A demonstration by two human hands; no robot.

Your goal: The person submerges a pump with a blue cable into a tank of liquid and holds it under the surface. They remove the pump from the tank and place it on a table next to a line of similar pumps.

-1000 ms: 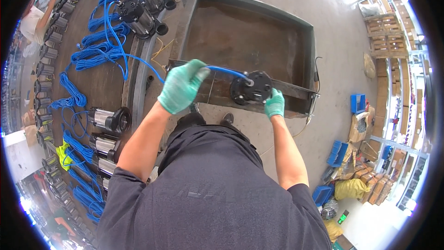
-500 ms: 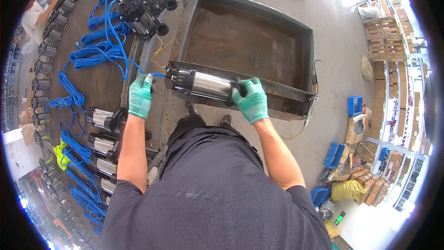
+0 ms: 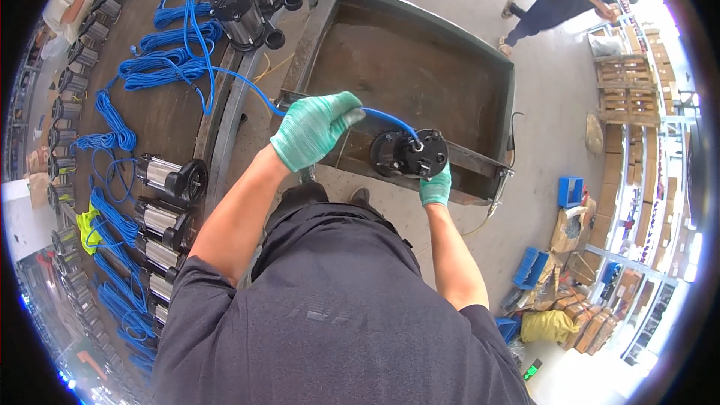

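A submersible pump (image 3: 411, 154) with a black top stands roughly upright over the near edge of a large metal tank (image 3: 420, 1). My right hand (image 3: 436, 186), in a green glove, is closed on its near side; the pump hides most of those fingers. From the pump's top a blue cable (image 3: 390, 118) arches left through my left hand (image 3: 313, 130), also gloved in green, whose fingers are closed around it. Beyond that hand the cable continues to the blue coils (image 3: 161, 69) on the workbench at the left. Brownish water seems to fill the tank.
More pumps (image 3: 238, 11) stand at the bench's far end, and several lie along its near part (image 3: 166, 175). At the right are blue bins (image 3: 570, 191), wooden pallets (image 3: 626, 79) and shelves of boxes. Another person (image 3: 566, 0) walks at the far right.
The pump has turned from lying sideways to upright, its top now toward me, and moved right. My left hand has moved right along the cable. The other person has come further into view.
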